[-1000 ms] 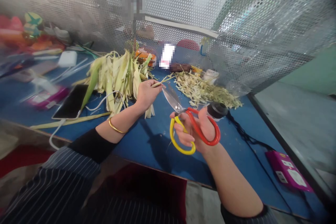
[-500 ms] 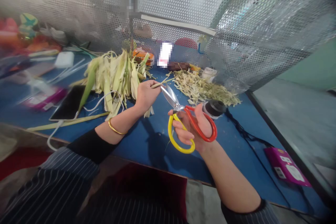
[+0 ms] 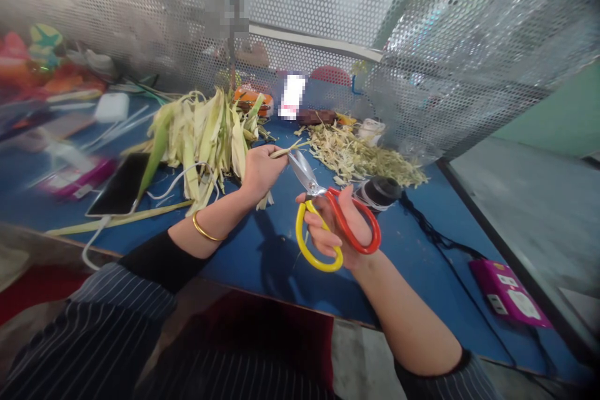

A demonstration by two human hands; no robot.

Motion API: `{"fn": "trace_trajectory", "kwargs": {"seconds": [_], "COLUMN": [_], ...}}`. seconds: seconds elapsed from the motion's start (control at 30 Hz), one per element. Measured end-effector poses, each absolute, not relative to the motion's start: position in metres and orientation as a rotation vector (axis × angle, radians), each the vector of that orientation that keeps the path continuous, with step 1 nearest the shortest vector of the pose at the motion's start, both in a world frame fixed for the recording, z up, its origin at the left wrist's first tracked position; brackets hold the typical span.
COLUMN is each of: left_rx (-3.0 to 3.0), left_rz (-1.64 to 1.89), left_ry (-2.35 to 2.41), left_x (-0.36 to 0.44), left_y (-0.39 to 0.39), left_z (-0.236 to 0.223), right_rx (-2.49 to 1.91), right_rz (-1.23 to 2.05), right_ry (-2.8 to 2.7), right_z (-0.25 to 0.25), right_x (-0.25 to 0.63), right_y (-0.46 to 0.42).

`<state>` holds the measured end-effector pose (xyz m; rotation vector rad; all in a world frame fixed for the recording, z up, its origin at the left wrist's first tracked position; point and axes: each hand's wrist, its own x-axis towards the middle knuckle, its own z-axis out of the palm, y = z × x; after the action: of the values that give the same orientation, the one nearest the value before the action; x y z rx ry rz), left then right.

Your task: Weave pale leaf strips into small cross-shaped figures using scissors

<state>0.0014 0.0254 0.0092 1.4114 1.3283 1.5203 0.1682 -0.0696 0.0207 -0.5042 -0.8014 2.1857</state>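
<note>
The left hand (image 3: 263,169) pinched a thin husk strip (image 3: 278,153) between its thumb and fingers, and some thin bits poked out past the fingertips, up and to the right. A gold bangle (image 3: 204,230) was on that wrist.

The right hand (image 3: 352,223) was curled around the big scissors (image 3: 311,187). Its thumb was in the red loop and its fingers were in the yellow loop. The loops were spread apart, and the blades were close together, with their tips right by the strip and the left fingertips. I could not tell if the blades touched the strip.

Think of a clock with the middle of the scissors at its center. The strip was between 10 and 11 o'clock. A big bunch of pale green husks (image 3: 201,137) lay on the blue table (image 3: 398,287) near 10 o'clock. A pile of little cut bits (image 3: 359,156) was at 2 o'clock. A round black thing (image 3: 382,190) was at 3 o'clock, near the red loop. A purple box (image 3: 509,294) was well apart, at 4 o'clock. A black phone (image 3: 119,184) lay at 9 o'clock, with a white cord (image 3: 90,253) going to it.
</note>
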Motion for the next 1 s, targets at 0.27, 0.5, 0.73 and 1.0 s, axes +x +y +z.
{"fn": "trace_trajectory", "kwargs": {"seconds": [0.27,0.5,0.73,1.0], "left_rx": [1.414,1.384,0.958,0.853], "left_rz": [1.514,1.495,1.319,1.136], "left_ry": [1.346,1.295,1.105,0.925], "left_x": [0.002,0.0,-0.01,-0.009], "left_y": [0.025,0.031,0.031,0.026], "left_z": [0.01,0.006,0.024,0.016], "right_rx": [-0.457,-0.618,-1.435,-1.907], "right_rz": [2.213,2.097,0.953,0.086], "right_ry": [-0.757,-0.875,-1.546,-2.271], "right_z": [0.017,0.016,0.006,-0.007], "right_x": [0.169,0.161,0.179,0.179], "right_y": [-0.069,-0.073,-0.058,-0.054]}}
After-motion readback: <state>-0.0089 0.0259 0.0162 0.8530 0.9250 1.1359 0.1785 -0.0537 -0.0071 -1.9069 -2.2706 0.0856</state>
